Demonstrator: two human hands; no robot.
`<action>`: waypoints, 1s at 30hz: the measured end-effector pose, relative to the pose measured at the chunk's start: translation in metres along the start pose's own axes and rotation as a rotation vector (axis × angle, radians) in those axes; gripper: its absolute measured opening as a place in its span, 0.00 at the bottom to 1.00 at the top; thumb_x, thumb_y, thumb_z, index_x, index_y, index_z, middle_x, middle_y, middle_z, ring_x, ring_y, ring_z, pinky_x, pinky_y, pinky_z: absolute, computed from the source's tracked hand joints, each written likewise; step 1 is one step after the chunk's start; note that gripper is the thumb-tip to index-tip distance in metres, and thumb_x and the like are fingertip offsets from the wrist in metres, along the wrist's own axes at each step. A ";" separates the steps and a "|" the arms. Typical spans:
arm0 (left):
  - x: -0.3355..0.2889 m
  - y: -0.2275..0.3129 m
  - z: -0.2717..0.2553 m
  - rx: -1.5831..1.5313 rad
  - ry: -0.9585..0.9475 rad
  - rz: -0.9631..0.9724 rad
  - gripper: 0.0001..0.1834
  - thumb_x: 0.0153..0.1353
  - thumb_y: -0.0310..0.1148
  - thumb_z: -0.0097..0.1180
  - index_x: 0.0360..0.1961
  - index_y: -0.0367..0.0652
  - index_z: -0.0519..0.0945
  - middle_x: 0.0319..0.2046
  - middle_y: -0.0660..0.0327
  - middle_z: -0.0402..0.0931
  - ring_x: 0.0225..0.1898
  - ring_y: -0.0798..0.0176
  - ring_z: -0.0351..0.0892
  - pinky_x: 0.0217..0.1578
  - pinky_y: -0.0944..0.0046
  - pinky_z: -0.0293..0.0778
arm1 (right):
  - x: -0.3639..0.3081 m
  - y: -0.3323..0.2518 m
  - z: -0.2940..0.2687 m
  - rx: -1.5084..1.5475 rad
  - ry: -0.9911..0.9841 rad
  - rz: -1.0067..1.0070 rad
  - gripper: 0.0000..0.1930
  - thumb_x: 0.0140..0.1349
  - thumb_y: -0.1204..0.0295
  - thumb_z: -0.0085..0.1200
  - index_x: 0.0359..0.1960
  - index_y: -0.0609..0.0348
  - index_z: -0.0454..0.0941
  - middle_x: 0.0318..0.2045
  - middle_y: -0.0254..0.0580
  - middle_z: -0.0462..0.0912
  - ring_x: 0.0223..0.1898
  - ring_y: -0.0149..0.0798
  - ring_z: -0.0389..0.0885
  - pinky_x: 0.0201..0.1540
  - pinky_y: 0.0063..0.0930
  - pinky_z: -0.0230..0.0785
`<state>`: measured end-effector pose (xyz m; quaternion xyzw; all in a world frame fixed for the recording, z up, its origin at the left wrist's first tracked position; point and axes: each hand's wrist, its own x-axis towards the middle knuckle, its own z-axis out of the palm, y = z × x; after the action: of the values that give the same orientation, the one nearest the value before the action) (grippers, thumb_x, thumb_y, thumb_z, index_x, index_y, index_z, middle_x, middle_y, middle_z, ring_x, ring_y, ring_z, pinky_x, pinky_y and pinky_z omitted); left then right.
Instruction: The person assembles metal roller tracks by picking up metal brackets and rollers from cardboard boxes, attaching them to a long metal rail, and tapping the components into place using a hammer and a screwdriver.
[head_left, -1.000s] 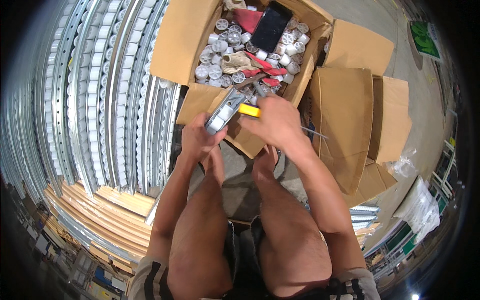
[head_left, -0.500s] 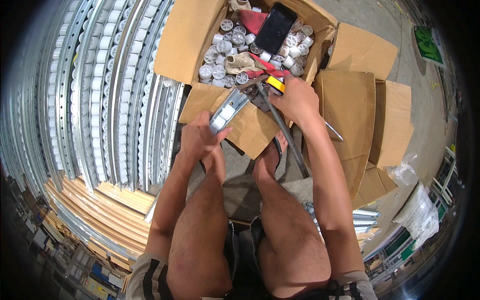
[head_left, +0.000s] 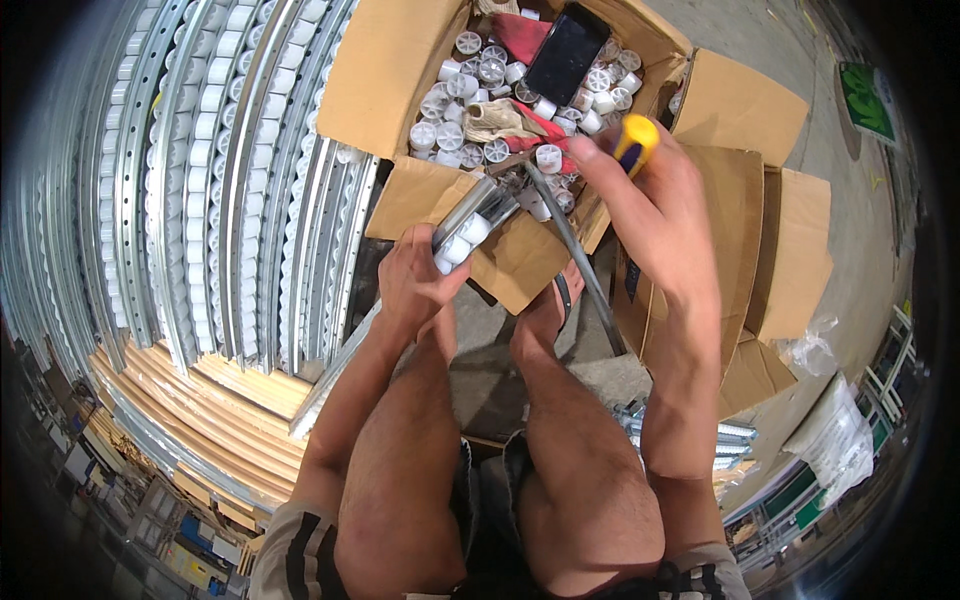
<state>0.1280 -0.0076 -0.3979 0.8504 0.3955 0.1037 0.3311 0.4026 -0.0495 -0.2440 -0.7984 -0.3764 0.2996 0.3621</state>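
Concrete floor (head_left: 860, 215) spreads out toward three o'clock, while long roller tracks (head_left: 210, 190) lie stacked in rows from nine to eleven o'clock. An open cardboard box (head_left: 385, 75) sits at twelve to one, its near flap hanging beneath the work, and a second carton (head_left: 735, 240) stands between two and three. A dark grey bar (head_left: 580, 265) slants from the box's near edge toward five o'clock; an elbow or foot knocking it could send it sliding.

At two o'clock the right hand (head_left: 660, 215) is raised, wrapped round a yellow-handled tool (head_left: 638, 135). At ten o'clock, just off centre, the left hand (head_left: 412, 270) grips one end of a short metal channel (head_left: 462, 212) carrying white rollers. With one end held, a sideways knock could twist the channel loose. A phone (head_left: 567, 52) lies among the loose rollers (head_left: 440, 105), where a dropped part might strike it. Blur hides the tool's working end, so I can't say where it points; a careless swing could catch the left thumb.
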 end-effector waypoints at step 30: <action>0.003 -0.005 -0.001 -0.007 -0.054 -0.052 0.31 0.50 0.47 0.73 0.45 0.39 0.72 0.32 0.47 0.80 0.33 0.39 0.82 0.32 0.46 0.77 | -0.005 0.035 -0.006 0.397 -0.082 0.098 0.08 0.58 0.75 0.61 0.38 0.66 0.83 0.30 0.32 0.83 0.33 0.23 0.77 0.36 0.20 0.70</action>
<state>0.1266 -0.0024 -0.4006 0.8411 0.4081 0.0733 0.3474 0.4183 -0.0719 -0.2678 -0.7159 -0.2850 0.4174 0.4818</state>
